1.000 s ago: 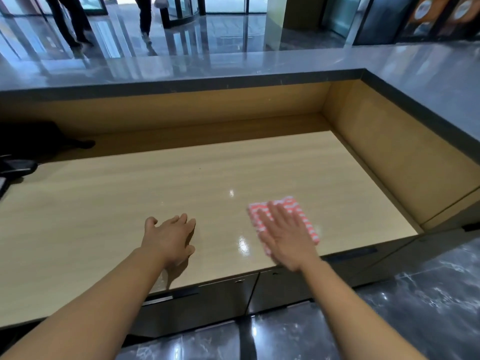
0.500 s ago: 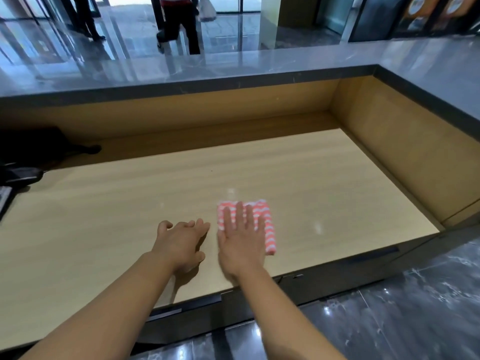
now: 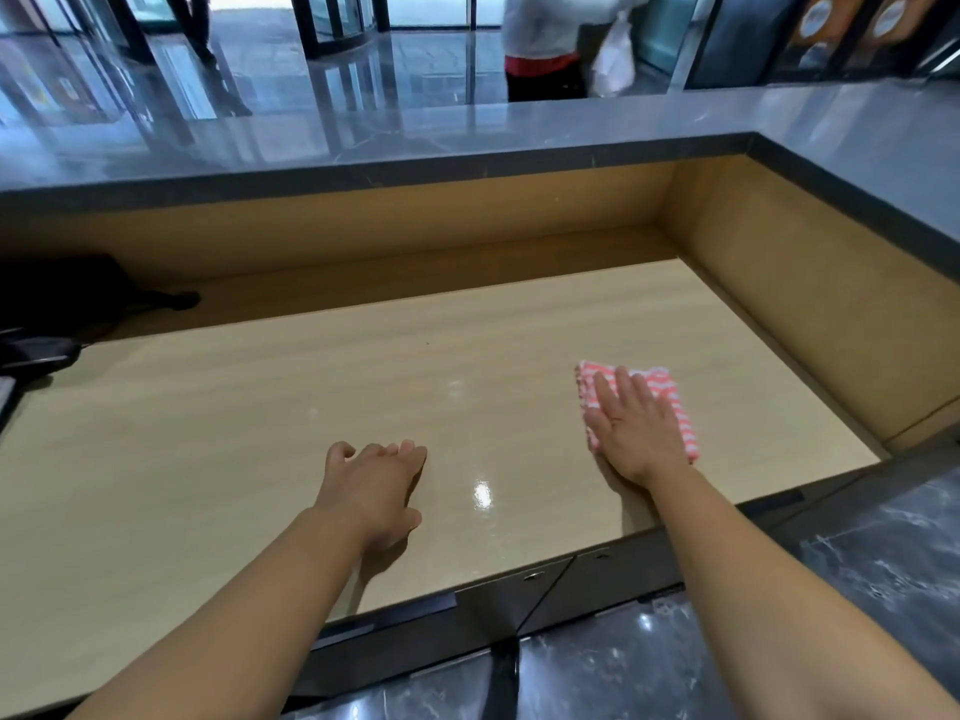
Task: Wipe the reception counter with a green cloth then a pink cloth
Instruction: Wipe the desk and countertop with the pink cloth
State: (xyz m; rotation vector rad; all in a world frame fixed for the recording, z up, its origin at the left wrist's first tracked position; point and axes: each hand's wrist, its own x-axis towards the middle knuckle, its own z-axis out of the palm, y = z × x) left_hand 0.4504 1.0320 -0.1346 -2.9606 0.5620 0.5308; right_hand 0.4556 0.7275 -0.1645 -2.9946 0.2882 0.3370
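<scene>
A folded pink-and-white striped cloth lies flat on the light wooden counter, right of centre. My right hand presses on it with straight fingers and covers most of its near-left part. My left hand rests on the bare wood near the front edge, fingers loosely bent, holding nothing. No green cloth is in view.
A raised grey stone ledge with wooden inner walls borders the counter at the back and right. Dark devices sit at the far left. A person with a white bag stands beyond the ledge. Dark drawers run under the front edge.
My right hand has slid the pink cloth from beside my left hand out to the right. My left hand stayed put. A person has walked up behind the ledge.
</scene>
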